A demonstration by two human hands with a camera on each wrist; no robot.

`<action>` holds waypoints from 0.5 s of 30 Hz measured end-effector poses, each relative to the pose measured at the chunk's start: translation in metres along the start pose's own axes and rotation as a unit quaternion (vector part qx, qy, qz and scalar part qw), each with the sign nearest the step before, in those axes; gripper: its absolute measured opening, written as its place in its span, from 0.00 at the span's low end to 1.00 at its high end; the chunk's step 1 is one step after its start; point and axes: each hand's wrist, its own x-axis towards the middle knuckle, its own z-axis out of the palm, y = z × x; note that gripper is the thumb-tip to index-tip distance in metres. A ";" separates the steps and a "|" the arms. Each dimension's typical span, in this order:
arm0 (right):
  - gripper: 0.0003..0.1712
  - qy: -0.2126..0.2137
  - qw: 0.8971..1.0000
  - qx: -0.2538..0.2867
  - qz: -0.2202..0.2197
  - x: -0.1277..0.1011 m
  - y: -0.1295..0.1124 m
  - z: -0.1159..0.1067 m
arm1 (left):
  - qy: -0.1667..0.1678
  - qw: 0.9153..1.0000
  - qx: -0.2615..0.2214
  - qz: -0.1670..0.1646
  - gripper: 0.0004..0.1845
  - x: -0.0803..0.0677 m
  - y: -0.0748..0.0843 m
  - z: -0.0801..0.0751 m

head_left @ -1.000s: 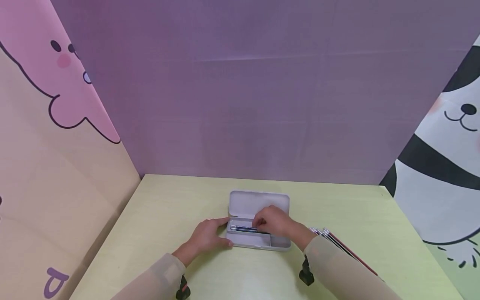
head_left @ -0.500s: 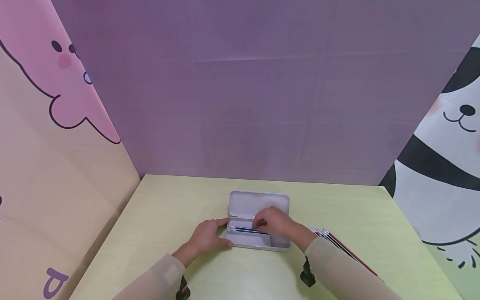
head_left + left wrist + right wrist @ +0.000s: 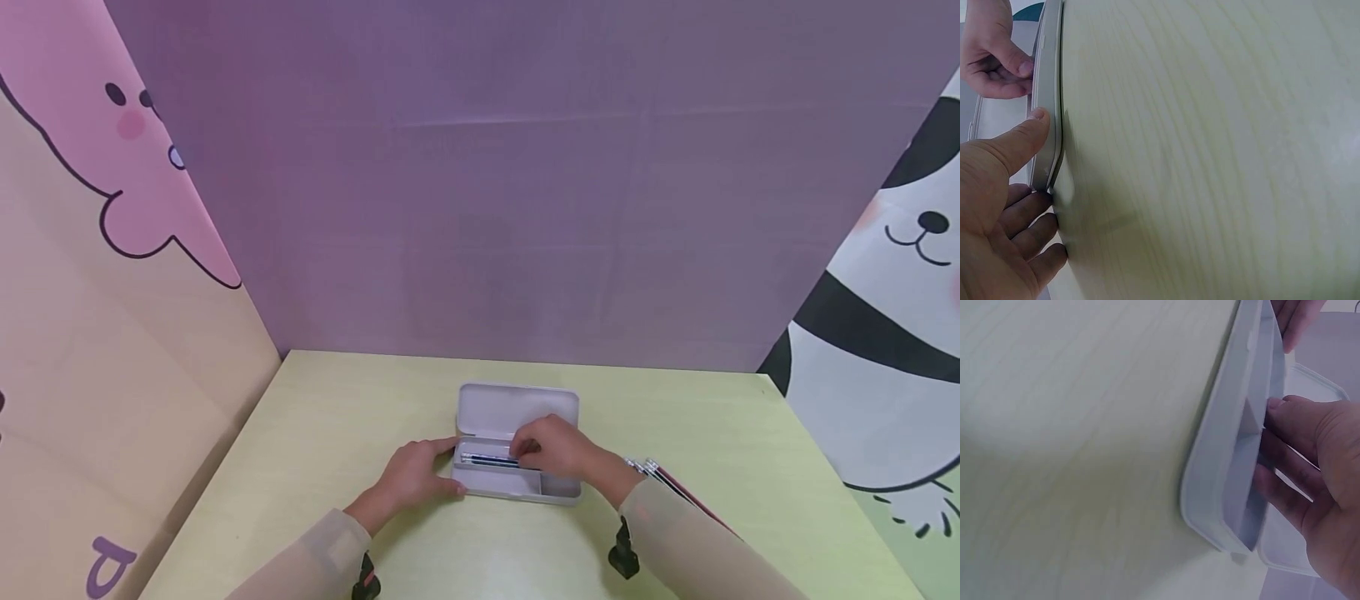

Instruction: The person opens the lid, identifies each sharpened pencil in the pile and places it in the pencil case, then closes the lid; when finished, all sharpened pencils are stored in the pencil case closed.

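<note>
While the two sleeved forearms are seen nearest the camera, reaching forward over the yellow-green desk [image 3: 337,433], the work is judged to be partly done: the grey pencil case [image 3: 517,485] lies open near the middle of the desk, its lid [image 3: 517,408] folded back away from the person, and at least one dark blue pencil [image 3: 487,459] is already laid lengthwise in the long far compartment of the tray. A bundle of further pencils [image 3: 660,475] is seen on the desk just to the right of the case, partly hidden behind the right sleeve, so more loading is judged to remain, and the lid is not yet closed. The left hand [image 3: 416,475] is rested flat on the desk against the left end of the case; in the left wrist view its thumb [image 3: 1029,128] is pressed to the tray's rim and the fingers are laid relaxed beside it, so nothing is gripped, only steadied. The right hand [image 3: 555,446] is held palm down over the tray with its fingers curled into the far compartment at the blue pencil's right end; the pencil appears to be pinched or pressed into place, though the contact itself is hidden. Beyond the case, only bare desk and the purple back wall [image 3: 525,208] are seen.
</note>
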 end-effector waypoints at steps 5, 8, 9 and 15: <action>0.06 -0.013 1.000 0.018 -0.004 -0.008 0.003 -0.014 | -0.001 1.000 0.000 -0.002 0.46 -0.001 0.001 0.001; 0.06 -0.015 1.000 0.024 0.005 -0.018 0.005 -0.028 | -0.001 1.000 0.001 -0.005 0.45 -0.001 0.002 0.001; 0.07 -0.013 1.000 0.025 0.009 -0.022 0.006 -0.033 | -0.001 1.000 0.002 -0.005 0.45 -0.001 0.002 0.001; 0.11 0.022 0.998 0.031 0.054 -0.057 0.015 -0.064 | 0.001 1.000 0.004 -0.002 0.46 -0.001 0.003 -0.002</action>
